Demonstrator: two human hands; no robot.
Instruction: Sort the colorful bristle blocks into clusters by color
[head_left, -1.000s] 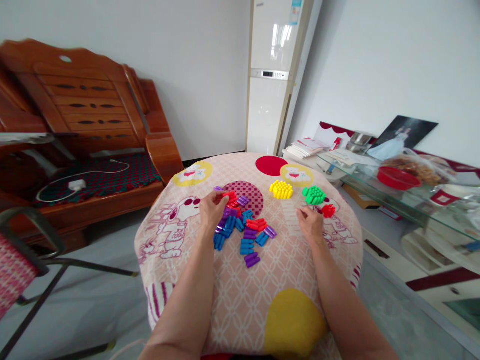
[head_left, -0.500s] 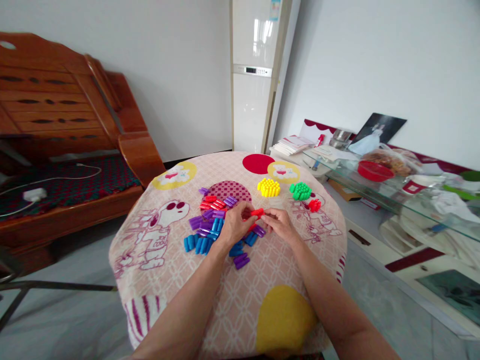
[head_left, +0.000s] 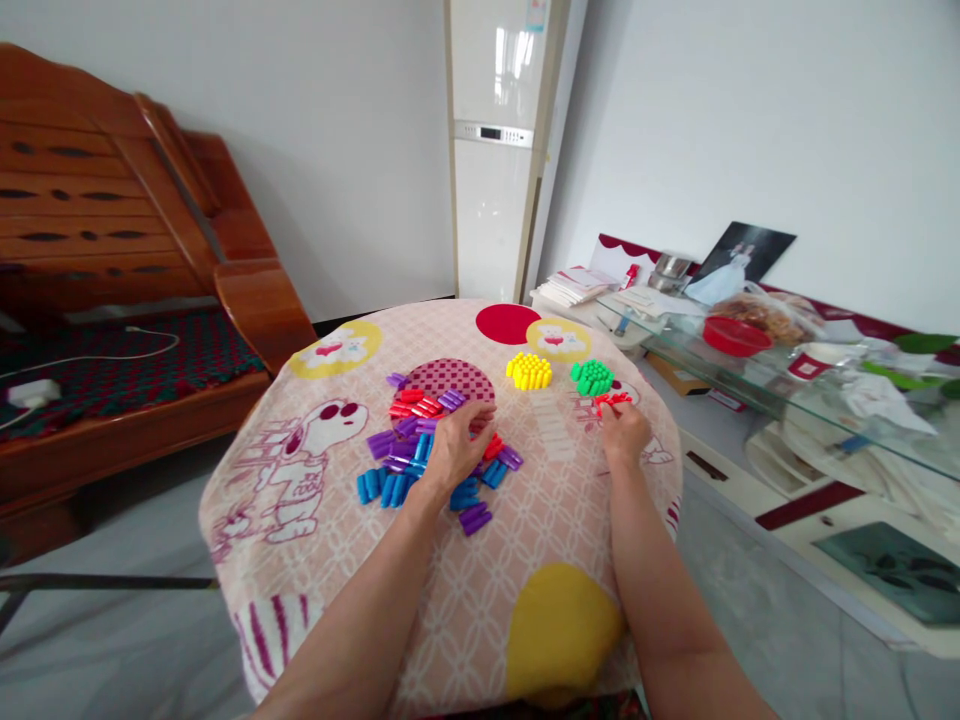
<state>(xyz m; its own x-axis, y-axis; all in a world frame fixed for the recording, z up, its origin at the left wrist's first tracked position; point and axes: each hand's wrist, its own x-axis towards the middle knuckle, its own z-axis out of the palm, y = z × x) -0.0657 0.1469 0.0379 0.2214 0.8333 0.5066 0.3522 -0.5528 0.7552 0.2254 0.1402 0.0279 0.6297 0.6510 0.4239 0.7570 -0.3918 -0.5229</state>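
My left hand [head_left: 459, 445] hovers at the right part of a mixed pile, its thumb and fingers apart and curved, with nothing seen between them. Red plastic tubes [head_left: 493, 447] lie by its fingertips. Blue plastic tubes [head_left: 392, 488] and purple plastic tubes [head_left: 474, 518] make up much of the pile around it. At the right of the table, my right hand [head_left: 625, 435] is pinched at a small group of red tubes [head_left: 612, 399]; its fingers partly hide what they grip. Just behind stand a green tube cluster [head_left: 592, 377] and a yellow tube cluster [head_left: 529, 371].
A patterned cloth [head_left: 555, 530] covers the round table. On the right, a glass-topped cabinet [head_left: 825, 410] carries a red bowl [head_left: 737, 337], papers and a photo. A wooden bench [head_left: 262, 310] stands at left, a white floor-standing unit [head_left: 491, 210] behind.
My right hand has moved right, away from my left hand, carrying red tubes to the small red group. My left hand has let go of them and stays over the pile. The view has shifted slightly.
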